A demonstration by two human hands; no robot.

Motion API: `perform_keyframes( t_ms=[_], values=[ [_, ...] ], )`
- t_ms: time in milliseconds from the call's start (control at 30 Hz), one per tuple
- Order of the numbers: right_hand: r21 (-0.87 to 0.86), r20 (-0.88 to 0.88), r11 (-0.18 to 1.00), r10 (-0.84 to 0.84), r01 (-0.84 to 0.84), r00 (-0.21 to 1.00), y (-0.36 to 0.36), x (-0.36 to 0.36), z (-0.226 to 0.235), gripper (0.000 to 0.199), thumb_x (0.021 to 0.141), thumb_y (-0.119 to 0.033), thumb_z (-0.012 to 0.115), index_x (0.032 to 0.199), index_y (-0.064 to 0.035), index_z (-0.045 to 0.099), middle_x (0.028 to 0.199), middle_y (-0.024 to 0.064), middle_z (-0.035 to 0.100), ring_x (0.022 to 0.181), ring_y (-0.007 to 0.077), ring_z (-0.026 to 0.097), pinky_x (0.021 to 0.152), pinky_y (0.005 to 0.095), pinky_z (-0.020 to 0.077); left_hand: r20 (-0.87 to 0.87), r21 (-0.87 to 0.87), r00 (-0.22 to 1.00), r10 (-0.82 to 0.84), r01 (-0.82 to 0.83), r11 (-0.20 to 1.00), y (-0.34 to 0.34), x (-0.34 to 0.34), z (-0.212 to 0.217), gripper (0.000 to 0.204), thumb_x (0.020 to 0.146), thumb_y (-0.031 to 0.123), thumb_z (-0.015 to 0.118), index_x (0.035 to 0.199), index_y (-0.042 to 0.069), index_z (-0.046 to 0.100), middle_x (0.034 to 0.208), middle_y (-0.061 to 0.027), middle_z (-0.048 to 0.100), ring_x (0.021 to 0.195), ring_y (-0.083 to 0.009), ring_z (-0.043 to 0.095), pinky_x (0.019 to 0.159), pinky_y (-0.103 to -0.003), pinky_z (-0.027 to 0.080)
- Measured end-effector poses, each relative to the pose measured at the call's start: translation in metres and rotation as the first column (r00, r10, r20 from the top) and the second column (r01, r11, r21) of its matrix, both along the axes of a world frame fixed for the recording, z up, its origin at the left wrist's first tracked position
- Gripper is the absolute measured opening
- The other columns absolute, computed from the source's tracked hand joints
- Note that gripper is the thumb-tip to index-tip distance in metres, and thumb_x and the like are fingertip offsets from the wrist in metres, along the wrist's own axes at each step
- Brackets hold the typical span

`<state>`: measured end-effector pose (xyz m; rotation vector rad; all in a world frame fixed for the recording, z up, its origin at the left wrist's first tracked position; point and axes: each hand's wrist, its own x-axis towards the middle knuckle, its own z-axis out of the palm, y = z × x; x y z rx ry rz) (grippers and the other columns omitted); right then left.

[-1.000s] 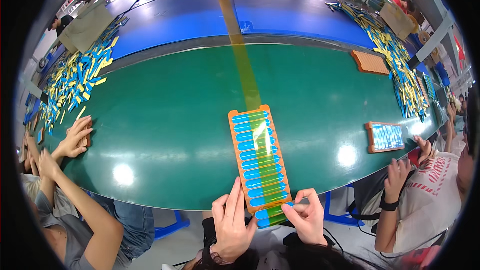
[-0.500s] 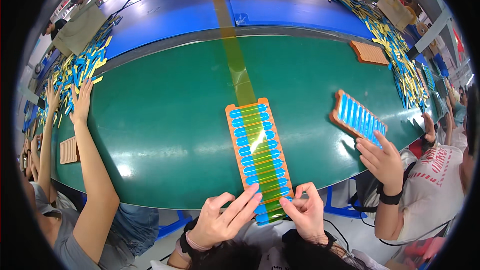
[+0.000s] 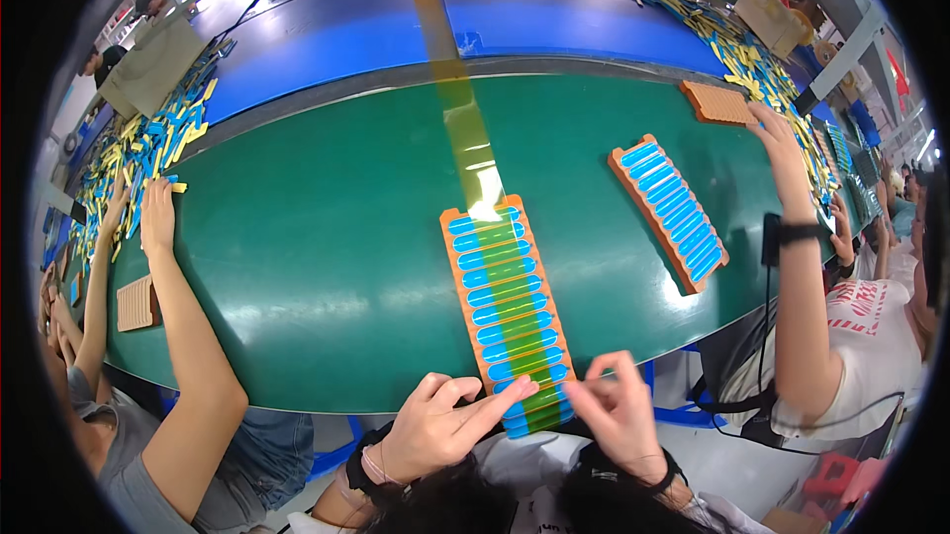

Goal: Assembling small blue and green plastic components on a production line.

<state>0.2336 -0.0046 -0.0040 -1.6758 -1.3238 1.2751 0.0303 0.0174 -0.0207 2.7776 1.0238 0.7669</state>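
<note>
An orange ridged tray lies lengthwise before me, filled with a row of blue rounded pieces. A see-through yellow tape strip comes from the far side of the table and lies down the middle of the row. My left hand rests at the tray's near end, index finger stretched onto the strip and the other fingers partly bent. On the other side, my right hand is a little blurred, thumb and fingers apart beside the tray's near right edge, with nothing visible in it.
Another filled orange tray lies to the right on the green table. Beyond it, a co-worker's hand reaches toward an empty tray. Blue and yellow pieces heap at both sides. At left, a co-worker's hand is by the pile.
My right hand has lifted off the strip and drawn slightly right. My left index finger has slid right across it. The right co-worker has let go of the other filled tray, now turned and farther left.
</note>
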Motion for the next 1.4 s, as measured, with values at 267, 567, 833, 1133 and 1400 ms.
perform_keyframes(
  t_ms=[267, 567, 833, 1133, 1400],
  values=[
    [0.254, 0.171, 0.907, 0.300, -0.336, 0.938, 0.033, -0.010, 0.036, 0.024, 0.079, -0.006, 0.054, 0.091, -0.0001, 0.034, 0.074, 0.0170, 0.057, 0.070, 0.0269, 0.062, 0.057, 0.0318, 0.0490, 0.194, -0.227, 0.980, 0.049, -0.004, 0.974, -0.005, 0.001, -0.003, 0.053, 0.064, 0.002, 0.065, 0.115, 0.002, 0.050, 0.077, 0.0021, 0.053, 0.069, -0.0147, 0.043, 0.058, -0.026, 0.034],
    [0.293, 0.314, 0.858, 0.331, -0.422, 0.890, 0.040, -0.014, 0.036, 0.020, 0.080, -0.006, 0.051, 0.089, 0.0003, 0.033, 0.071, 0.0156, 0.054, 0.063, 0.0287, 0.061, 0.050, 0.0366, 0.0472, 0.395, -0.568, 0.909, 0.132, 0.128, 0.813, -0.008, 0.001, 0.015, 0.061, 0.068, -0.004, 0.057, 0.125, 0.001, 0.036, 0.100, -0.0046, 0.060, 0.079, -0.0198, 0.045, 0.072, -0.030, 0.039],
    [0.241, 0.329, 0.863, 0.358, -0.444, 0.874, 0.043, -0.013, 0.048, 0.021, 0.080, -0.008, 0.052, 0.088, 0.0000, 0.034, 0.074, 0.0169, 0.054, 0.067, 0.0293, 0.061, 0.057, 0.0365, 0.0464, 0.359, -0.434, 0.840, 0.408, -0.237, 0.869, 0.095, 0.005, 0.062, 0.044, 0.079, 0.017, 0.055, 0.117, 0.000, 0.040, 0.109, -0.0122, 0.054, 0.097, -0.0199, 0.052, 0.079, -0.032, 0.042],
    [0.261, 0.377, 0.800, 0.431, -0.541, 0.820, 0.038, -0.024, 0.050, 0.025, 0.079, -0.009, 0.051, 0.093, 0.0026, 0.033, 0.087, 0.0215, 0.042, 0.063, 0.0397, 0.051, 0.053, 0.0426, 0.0445, 0.481, -0.870, 0.480, 0.734, 0.366, 0.331, 0.219, -0.005, 0.034, 0.035, 0.083, 0.025, 0.055, 0.104, -0.003, 0.049, 0.104, -0.0151, 0.056, 0.093, -0.0239, 0.056, 0.077, -0.032, 0.047],
    [0.281, 0.474, 0.709, 0.483, -0.646, 0.736, 0.048, -0.027, 0.057, 0.030, 0.079, -0.009, 0.051, 0.092, 0.0122, 0.035, 0.086, 0.0211, 0.036, 0.069, 0.0353, 0.047, 0.046, 0.0368, 0.0452, 0.604, -0.795, 0.537, 0.589, 0.346, 0.499, 0.211, 0.012, 0.040, 0.029, 0.084, 0.021, 0.054, 0.095, -0.006, 0.057, 0.090, -0.0129, 0.062, 0.084, -0.0161, 0.059, 0.076, -0.026, 0.046]
  ],
)
